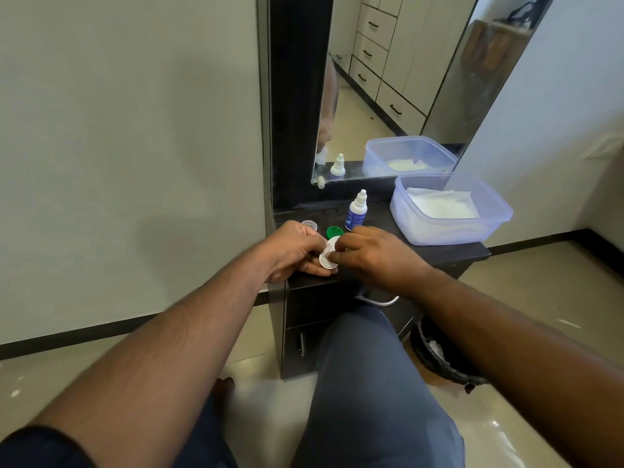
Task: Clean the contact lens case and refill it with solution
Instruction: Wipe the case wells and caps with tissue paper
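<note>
Centre frame, left hand (pixel 293 251) grips white lens case (pixel 328 253) over dark counter (pixel 435 252) front edge, clear cap (pixel 310 225) behind it. Right hand (pixel 374 256) pinches case's near well; green cap (pixel 335 232), solution bottle (pixel 356 211) just behind, plastic tub (pixel 449 211) at right

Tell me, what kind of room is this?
Probably a bedroom's dressing corner: a tall dark-framed wall mirror above a small dark vanity cabinet, with pale wardrobe drawers reflected in the mirror.
</note>
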Motion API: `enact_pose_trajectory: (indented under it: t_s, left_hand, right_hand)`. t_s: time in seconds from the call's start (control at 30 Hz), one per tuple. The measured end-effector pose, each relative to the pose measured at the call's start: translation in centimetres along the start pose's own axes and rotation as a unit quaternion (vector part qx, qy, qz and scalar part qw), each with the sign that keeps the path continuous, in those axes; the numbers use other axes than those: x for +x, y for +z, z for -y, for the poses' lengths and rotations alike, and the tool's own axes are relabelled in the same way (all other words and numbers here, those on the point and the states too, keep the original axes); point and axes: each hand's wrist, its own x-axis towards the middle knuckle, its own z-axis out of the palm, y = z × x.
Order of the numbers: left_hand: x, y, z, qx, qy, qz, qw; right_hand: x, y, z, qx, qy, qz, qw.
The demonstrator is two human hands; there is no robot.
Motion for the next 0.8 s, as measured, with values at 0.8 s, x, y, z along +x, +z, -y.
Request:
enact_pose_trajectory:
  t_s: [0.8]
  left_hand:
    - [1.0, 0.2, 0.2, 0.052, 0.019, -0.025, 0.998]
  right_hand:
    - [-0.4, 0.7, 0.9, -0.125, -0.105, -0.006, 0.987]
